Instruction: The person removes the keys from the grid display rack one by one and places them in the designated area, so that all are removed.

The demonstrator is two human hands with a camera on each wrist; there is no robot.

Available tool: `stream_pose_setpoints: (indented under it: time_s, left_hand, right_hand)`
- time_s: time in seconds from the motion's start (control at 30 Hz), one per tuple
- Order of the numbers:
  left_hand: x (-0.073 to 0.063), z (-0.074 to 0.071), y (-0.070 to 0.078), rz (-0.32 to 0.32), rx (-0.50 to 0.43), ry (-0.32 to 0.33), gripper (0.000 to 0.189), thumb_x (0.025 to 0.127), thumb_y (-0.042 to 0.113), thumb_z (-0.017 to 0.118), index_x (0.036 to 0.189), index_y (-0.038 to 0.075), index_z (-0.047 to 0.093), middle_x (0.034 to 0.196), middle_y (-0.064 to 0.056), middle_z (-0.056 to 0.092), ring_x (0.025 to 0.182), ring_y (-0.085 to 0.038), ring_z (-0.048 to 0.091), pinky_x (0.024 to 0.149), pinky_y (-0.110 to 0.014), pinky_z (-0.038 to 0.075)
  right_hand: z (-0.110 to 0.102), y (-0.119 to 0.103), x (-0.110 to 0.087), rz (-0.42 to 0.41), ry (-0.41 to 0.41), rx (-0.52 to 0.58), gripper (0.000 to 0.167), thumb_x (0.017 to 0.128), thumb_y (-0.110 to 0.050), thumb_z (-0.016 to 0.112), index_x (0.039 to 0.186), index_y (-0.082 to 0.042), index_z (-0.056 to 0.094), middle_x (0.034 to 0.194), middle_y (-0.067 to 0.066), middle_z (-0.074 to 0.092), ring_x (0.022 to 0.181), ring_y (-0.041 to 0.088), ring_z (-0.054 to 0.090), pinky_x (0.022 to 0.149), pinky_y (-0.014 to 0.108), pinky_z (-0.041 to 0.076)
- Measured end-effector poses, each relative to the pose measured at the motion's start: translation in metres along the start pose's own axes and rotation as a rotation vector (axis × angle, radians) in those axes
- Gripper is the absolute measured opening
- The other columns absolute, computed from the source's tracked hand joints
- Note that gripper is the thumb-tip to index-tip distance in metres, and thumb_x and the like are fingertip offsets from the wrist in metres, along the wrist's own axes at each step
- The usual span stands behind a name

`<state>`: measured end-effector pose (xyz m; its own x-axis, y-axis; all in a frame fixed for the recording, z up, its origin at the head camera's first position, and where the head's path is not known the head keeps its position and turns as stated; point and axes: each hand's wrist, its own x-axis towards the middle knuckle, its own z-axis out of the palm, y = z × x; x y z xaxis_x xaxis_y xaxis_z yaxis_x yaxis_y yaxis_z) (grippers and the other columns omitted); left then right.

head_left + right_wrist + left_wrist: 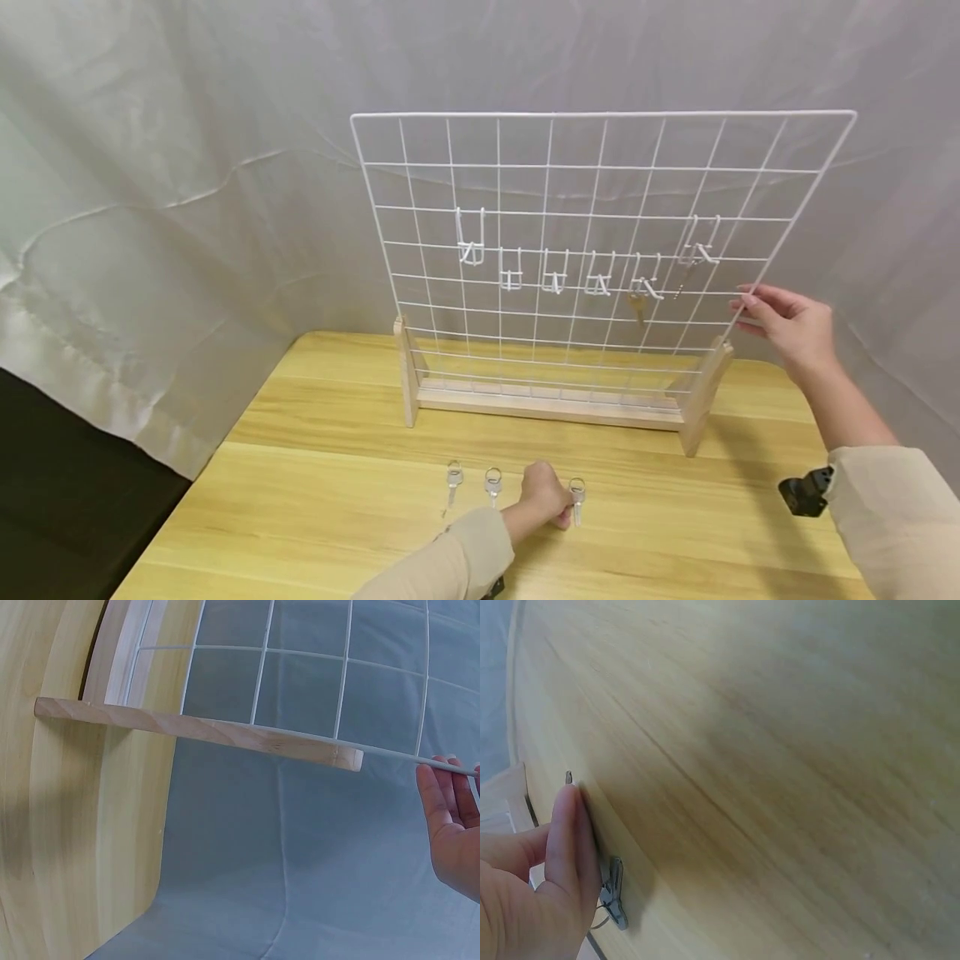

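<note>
A white wire grid [525, 167] stands in a wooden base [547, 408] on the table, with several white hooks [512, 279] on it. One key [637, 310] hangs from a hook right of centre. My right hand [780, 321] holds the grid's right edge [390, 754] between its fingers [442, 791] and thumb. My left hand [543, 496] is down on the table in a row of keys. Its fingers [566, 840] are curled onto one key [615, 900]. Loose keys lie to its left [453, 479], [492, 483], and another key [577, 493] lies at its right.
The wooden table [337, 467] ends at a left edge [210, 467] with dark floor beyond. A grey cloth backdrop [187, 167] hangs behind and beside it. A black wrist camera mount [806, 492] sits on my right sleeve.
</note>
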<state>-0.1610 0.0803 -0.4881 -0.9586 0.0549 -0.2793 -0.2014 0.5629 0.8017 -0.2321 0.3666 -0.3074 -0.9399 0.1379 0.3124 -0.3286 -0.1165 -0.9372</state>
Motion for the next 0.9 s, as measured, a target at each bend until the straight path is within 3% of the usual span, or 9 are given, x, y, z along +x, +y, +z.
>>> stream_pose_setpoints:
  time_s: [0.13, 0.27, 0.4, 0.6, 0.7, 0.9]
  left_hand:
    - [0.002, -0.007, 0.001, 0.026, -0.076, -0.045, 0.022, 0.076, 0.000, 0.072, 0.056, -0.004, 0.062, 0.048, -0.013, 0.061, 0.038, -0.018, 0.060, 0.038, -0.021, 0.052]
    - [0.010, -0.019, 0.008, 0.111, -0.230, -0.108, 0.017, 0.080, 0.000, 0.066, 0.065, -0.009, 0.065, 0.053, -0.016, 0.064, 0.037, -0.011, 0.056, 0.043, -0.023, 0.055]
    - [0.020, -0.030, 0.019, 0.185, -0.367, -0.153, 0.013, 0.083, 0.005, 0.065, 0.079, -0.007, 0.066, 0.062, -0.013, 0.067, 0.044, -0.004, 0.057, 0.049, -0.023, 0.057]
    - [0.029, -0.047, 0.041, 0.307, -0.485, -0.145, 0.017, 0.086, 0.009, 0.063, 0.088, -0.007, 0.065, 0.078, -0.018, 0.070, 0.056, -0.008, 0.063, 0.057, -0.024, 0.059]
    - [0.025, -0.058, 0.058, 0.373, -0.515, -0.152, 0.017, 0.087, 0.005, 0.061, 0.090, -0.011, 0.064, 0.082, -0.026, 0.068, 0.059, -0.012, 0.064, 0.061, -0.027, 0.060]
    - [0.031, -0.063, 0.083, 0.387, -0.559, -0.130, 0.018, 0.086, 0.007, 0.063, 0.092, -0.010, 0.064, 0.083, -0.021, 0.069, 0.060, -0.010, 0.063, 0.064, -0.026, 0.060]
  right_hand:
    - [0.000, -0.002, 0.000, -0.003, 0.000, 0.011, 0.024, 0.089, 0.003, 0.054, 0.089, -0.013, 0.071, 0.077, -0.004, 0.073, 0.071, 0.003, 0.069, 0.061, 0.016, 0.057]
    - [0.001, -0.004, 0.001, 0.001, 0.007, 0.002, 0.025, 0.090, 0.002, 0.054, 0.088, -0.015, 0.071, 0.077, -0.005, 0.073, 0.071, 0.002, 0.068, 0.061, 0.015, 0.057]
    - [0.002, -0.005, 0.002, 0.003, 0.009, -0.005, 0.022, 0.089, 0.000, 0.055, 0.088, -0.015, 0.071, 0.077, -0.006, 0.073, 0.070, 0.003, 0.068, 0.061, 0.015, 0.057]
    - [0.000, -0.005, 0.002, 0.007, 0.017, -0.040, 0.022, 0.089, -0.001, 0.057, 0.087, -0.017, 0.071, 0.076, -0.006, 0.072, 0.071, 0.003, 0.069, 0.061, 0.015, 0.057]
    - [-0.001, -0.005, 0.001, 0.011, 0.016, -0.041, 0.022, 0.089, -0.001, 0.056, 0.086, -0.017, 0.072, 0.075, -0.006, 0.072, 0.070, 0.003, 0.069, 0.061, 0.015, 0.057]
    - [-0.001, -0.005, -0.002, 0.050, 0.007, -0.047, 0.017, 0.088, -0.004, 0.060, 0.088, -0.016, 0.072, 0.076, -0.006, 0.073, 0.073, 0.004, 0.069, 0.064, 0.016, 0.057]
